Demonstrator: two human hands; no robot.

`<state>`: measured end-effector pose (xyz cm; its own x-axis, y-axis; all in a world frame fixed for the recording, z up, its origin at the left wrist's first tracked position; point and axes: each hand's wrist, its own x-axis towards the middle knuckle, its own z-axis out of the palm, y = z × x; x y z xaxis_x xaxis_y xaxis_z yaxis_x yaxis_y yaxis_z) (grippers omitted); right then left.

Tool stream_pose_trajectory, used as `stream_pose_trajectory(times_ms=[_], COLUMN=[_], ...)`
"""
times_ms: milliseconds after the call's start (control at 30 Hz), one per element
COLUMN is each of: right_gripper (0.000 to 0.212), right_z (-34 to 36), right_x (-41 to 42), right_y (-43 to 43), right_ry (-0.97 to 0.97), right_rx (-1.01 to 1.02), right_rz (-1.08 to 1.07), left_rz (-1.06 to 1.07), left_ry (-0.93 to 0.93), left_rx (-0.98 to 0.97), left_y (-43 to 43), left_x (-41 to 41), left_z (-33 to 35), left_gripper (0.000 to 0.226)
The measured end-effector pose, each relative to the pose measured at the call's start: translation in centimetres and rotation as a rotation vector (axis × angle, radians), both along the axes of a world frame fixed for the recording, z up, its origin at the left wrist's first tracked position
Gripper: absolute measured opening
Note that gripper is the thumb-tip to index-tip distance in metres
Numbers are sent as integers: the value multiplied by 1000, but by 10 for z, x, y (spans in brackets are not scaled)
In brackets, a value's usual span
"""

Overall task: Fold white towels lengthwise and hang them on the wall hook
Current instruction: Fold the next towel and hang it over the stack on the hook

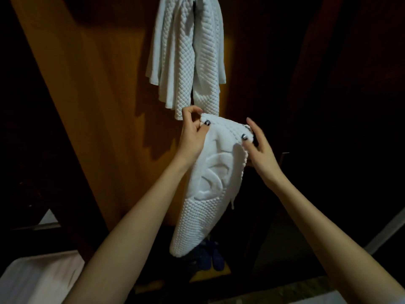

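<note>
A white waffle-textured towel (206,194), folded lengthwise with an embossed logo, hangs down between my hands. My left hand (192,134) pinches its top left corner with thumb and fingers. My right hand (256,143) pinches the top right edge, thumb in front. Above them, other white towels (186,55) hang bunched from a metal wall hook (199,0) at the top edge, against an orange-brown wooden panel (92,88). The hanging towels' lower end comes down to just above my left hand.
Dark wooden surfaces surround the lit panel on both sides. A white cloth-covered surface (41,279) lies at the bottom left. Blue shoes (212,257) sit on the floor below the held towel. A pale strip (385,235) runs along the lower right.
</note>
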<state>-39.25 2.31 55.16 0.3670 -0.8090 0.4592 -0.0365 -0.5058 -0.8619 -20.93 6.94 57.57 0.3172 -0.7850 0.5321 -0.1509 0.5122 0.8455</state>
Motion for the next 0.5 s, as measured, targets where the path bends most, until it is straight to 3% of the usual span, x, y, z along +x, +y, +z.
stream_pose_trajectory(times_ms=[100, 233, 333, 433, 500], right_gripper=[61, 63, 68, 76, 77], right_z=[-2, 7, 13, 15, 11], right_x=[5, 17, 23, 31, 36], right_y=[9, 4, -4, -6, -4], right_ry=[47, -109, -192, -158, -108], right_rx=[19, 190, 303, 486, 450], right_rz=[144, 202, 240, 279, 203], left_rz=[-48, -80, -34, 37, 170], left_ry=[1, -5, -126, -292, -383], left_rx=[42, 77, 58, 45, 78], left_y=[-9, -10, -10, -11, -10], left_x=[7, 23, 38, 37, 33], left_z=[3, 11, 12, 7, -5], left_gripper=[34, 37, 38, 39, 44])
